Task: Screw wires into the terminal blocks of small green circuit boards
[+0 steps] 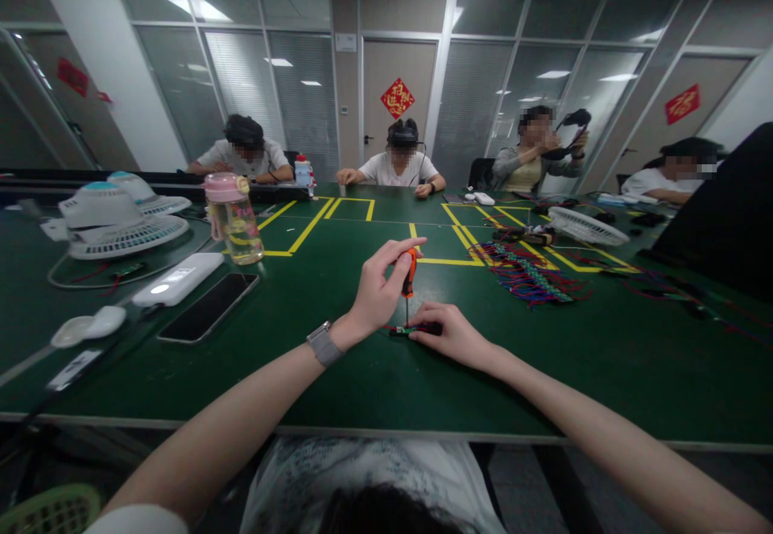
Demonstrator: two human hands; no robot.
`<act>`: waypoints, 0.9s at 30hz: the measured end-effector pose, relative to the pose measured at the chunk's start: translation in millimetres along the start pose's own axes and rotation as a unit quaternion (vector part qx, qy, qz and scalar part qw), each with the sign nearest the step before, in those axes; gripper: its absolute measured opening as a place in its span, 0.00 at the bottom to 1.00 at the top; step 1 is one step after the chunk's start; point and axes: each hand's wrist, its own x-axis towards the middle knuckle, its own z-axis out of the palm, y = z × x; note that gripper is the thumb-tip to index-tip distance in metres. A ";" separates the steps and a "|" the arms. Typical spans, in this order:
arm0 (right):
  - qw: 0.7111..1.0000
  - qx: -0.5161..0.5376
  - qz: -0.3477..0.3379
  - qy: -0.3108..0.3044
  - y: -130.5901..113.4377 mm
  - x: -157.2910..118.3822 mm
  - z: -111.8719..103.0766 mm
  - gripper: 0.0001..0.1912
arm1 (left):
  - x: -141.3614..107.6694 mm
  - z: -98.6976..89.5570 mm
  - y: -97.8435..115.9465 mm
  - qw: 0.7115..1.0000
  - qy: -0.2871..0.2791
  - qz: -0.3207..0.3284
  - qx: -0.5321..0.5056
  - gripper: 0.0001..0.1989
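Observation:
My left hand (379,288) grips an orange-and-black screwdriver (410,276) by its handle, holding it upright with the index finger laid over its top. The screwdriver's thin shaft points straight down onto a small green circuit board (401,331) lying on the table. Pinched at the board's right end are the fingertips of my right hand (448,333), and a dark piece shows beneath them. A bit of red wire runs out at the board's left side. Whether the blade sits in a screw or terminal is too small to make out.
A phone (209,308), a white power bank (179,279), a pink-lidded bottle (235,224) and fan parts (124,220) lie to the left. Wired green boards (531,272) spread at the right, near a fan grille (587,226). Several people sit across the green table (338,389).

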 end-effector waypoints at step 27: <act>1.000 0.005 0.001 -0.004 -1.6 -0.4 -1.5 0.07 | 0.8 3.1 -3.1 0.999 0.022 0.006 0.041 0.10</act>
